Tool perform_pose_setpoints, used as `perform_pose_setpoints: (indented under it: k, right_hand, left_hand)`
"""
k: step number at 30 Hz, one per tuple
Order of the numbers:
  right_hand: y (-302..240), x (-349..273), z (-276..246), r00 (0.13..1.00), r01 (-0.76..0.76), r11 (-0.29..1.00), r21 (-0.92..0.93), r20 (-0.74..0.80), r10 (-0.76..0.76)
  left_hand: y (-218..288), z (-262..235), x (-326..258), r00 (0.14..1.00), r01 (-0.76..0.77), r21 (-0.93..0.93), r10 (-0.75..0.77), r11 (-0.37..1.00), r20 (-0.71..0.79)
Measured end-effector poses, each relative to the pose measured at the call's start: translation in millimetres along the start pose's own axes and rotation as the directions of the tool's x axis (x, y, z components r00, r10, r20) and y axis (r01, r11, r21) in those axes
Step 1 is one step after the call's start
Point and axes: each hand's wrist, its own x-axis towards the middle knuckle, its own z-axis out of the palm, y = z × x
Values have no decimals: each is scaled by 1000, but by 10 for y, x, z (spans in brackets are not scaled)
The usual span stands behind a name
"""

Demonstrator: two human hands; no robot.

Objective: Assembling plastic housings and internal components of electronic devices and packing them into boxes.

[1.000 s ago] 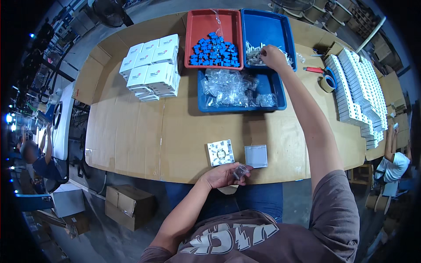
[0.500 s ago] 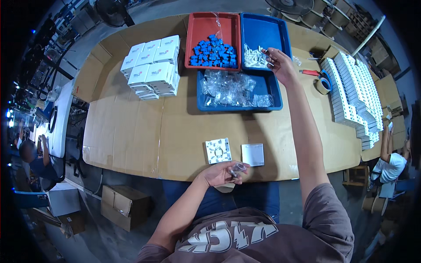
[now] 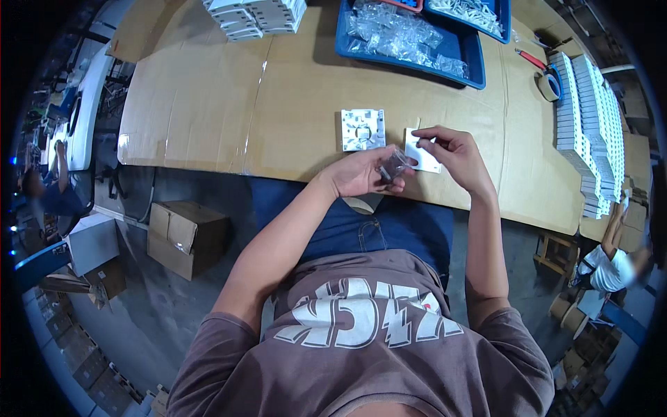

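My left hand (image 3: pixel 358 172) is closed on a small clear plastic bag (image 3: pixel 394 165) with something dark in it, just past the table's near edge. My right hand (image 3: pixel 460 156) is close by on the right, thumb and index finger pinched together. Whatever sits in that pinch is too small to make out. Below its fingertips lies a flat white square cover (image 3: pixel 432 165), partly hidden by the hand. To the left, a white square box base (image 3: pixel 363 130) lies face up on the cardboard, its moulded inside showing.
Farther off, a blue tray (image 3: pixel 375 61) holds clear bags; another blue tray (image 3: pixel 506 14) holds white plugs. White boxes (image 3: pixel 260 17) are stacked far left, more stacked white units (image 3: pixel 587 118) at right. Red-handled pliers (image 3: pixel 531 60) and a tape roll (image 3: pixel 548 87) lie beside them.
My right hand has come back from the tray of white plugs to beside my left hand, now over the white cover. The bag stays in my left hand. The view has tilted down.
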Motion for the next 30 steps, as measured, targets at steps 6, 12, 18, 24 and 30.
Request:
perform_pose_setpoints:
  k: [6,12,18,24,30]
  right_hand:
    - [-29,-109,99,1000,7,995,-99,-17,-9]
    - [-27,-104,185,999,48,975,-218,9,-48]
    - [-98,-80,234,998,58,961,-271,7,-58]
    - [-93,-28,267,985,147,955,-259,129,-116]
    - [-47,49,219,957,177,934,-309,274,-91]
  left_hand:
    - [-40,26,-42,999,-44,62,45,997,-28]
    - [-69,78,-68,995,-81,55,84,995,-59]
    - [-53,113,-81,994,-84,56,87,995,-61]
    - [-58,100,-81,993,-86,77,92,993,-72]
    - [-66,85,-82,993,-79,113,87,990,-75]
